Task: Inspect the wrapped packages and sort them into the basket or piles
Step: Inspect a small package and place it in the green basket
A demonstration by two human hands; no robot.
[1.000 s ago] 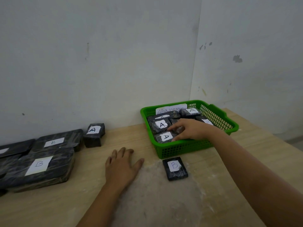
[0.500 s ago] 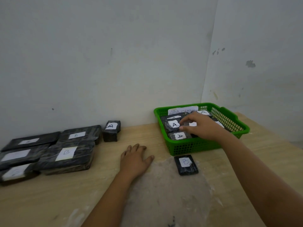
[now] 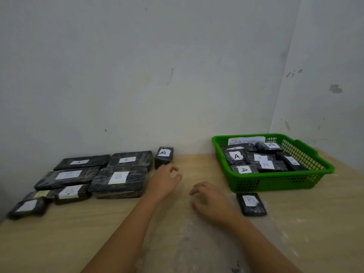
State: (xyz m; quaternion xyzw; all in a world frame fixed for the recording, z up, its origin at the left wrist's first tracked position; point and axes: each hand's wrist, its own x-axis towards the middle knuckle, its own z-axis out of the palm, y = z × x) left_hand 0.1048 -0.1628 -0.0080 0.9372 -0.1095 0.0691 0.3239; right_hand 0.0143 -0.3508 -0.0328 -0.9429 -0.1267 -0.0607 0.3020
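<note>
Head cam: both hands are empty right now, left hand (image 3: 164, 181) and right hand (image 3: 211, 201) hovering over the wooden table (image 3: 59, 243) with fingers loosely curled. The green basket (image 3: 275, 181) already holds several black wrapped packages, mostly marked A. Piles of A and B packages (image 3: 118, 179) sit at the left. I'd say mostly sorted; one small B package (image 3: 251, 204) in front of the basket looks left to place.

A white slip (image 3: 246, 140) at the back of the green basket (image 3: 323, 170) reads "ABNormal", partly hidden. Packages inside the basket bear "A" labels (image 3: 237, 156). The small package in front of the basket (image 3: 251, 203) reads "B". At left-centre, the upright block (image 3: 163, 157) shows "A"; a flat package (image 3: 119, 177) shows "B".
</note>
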